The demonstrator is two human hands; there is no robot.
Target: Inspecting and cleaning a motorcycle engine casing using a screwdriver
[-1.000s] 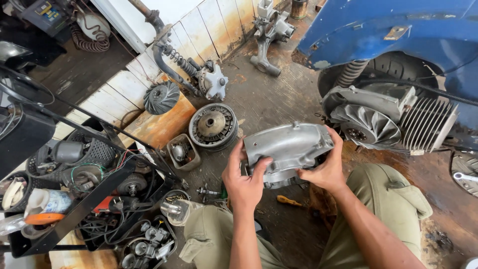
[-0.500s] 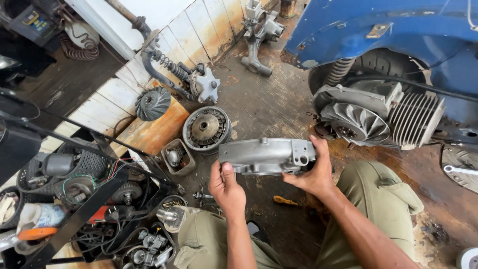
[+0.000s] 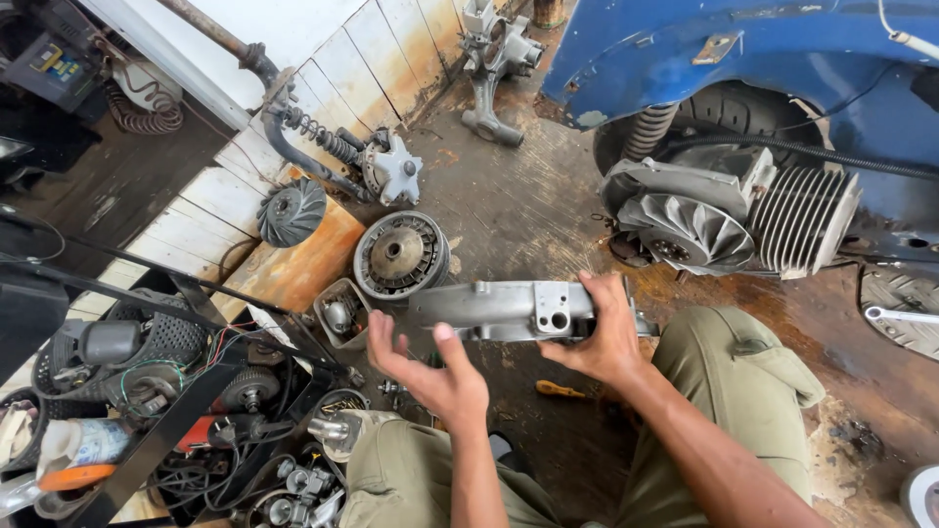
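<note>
The right hand (image 3: 604, 337) grips one grey engine cover (image 3: 509, 310) at centre, held edge-on. The left hand (image 3: 435, 376), fingers spread wide, cups beneath its seven o'clock end. One round clutch drum (image 3: 401, 254) lies at eleven o'clock.

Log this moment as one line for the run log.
right hand: grips grey metal engine cover | left hand: open, under cover's left end | nearby: round clutch drum on floor

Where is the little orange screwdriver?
In the head view, the orange screwdriver lies on the floor below the right hand, between the person's knees.
</note>
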